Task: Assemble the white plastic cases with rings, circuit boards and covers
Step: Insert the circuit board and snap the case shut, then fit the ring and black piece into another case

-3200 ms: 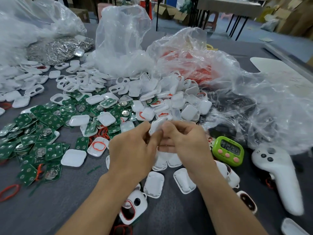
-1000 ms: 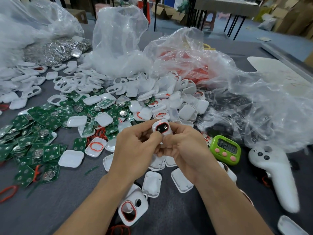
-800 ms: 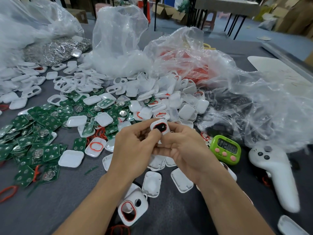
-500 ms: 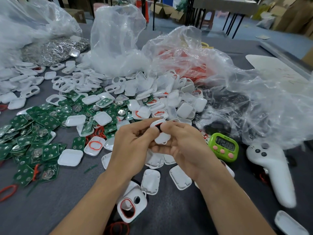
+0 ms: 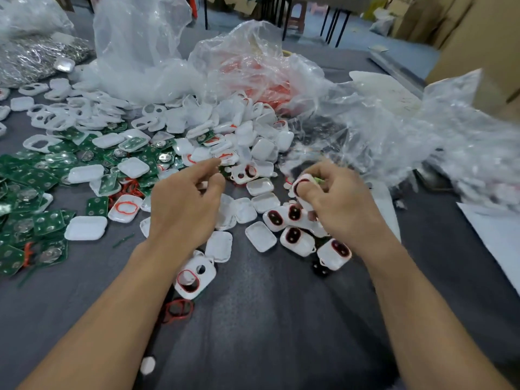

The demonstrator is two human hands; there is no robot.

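My right hand (image 5: 336, 202) is closed on an assembled white case (image 5: 302, 185) with a red ring, held just above a small group of assembled cases (image 5: 297, 240) on the grey cloth. My left hand (image 5: 185, 204) hovers over loose white covers (image 5: 219, 244), fingers spread and holding nothing. A heap of white case parts (image 5: 244, 133) lies behind both hands. Green circuit boards (image 5: 42, 192) spread to the left. A case with a red ring (image 5: 195, 277) lies under my left wrist. A loose red ring (image 5: 177, 309) lies near it.
Crumpled clear plastic bags (image 5: 365, 128) rise at the back and right, one holding red rings (image 5: 253, 77). A silvery pile of metal parts (image 5: 36, 60) sits at the far left. White sheet (image 5: 495, 240) at the right edge. Bare grey cloth (image 5: 281, 319) lies near me.
My hands have separated. The right hand carried the assembled case to the right, over the group of finished cases; the left hand let go and opened. The view shifted right.
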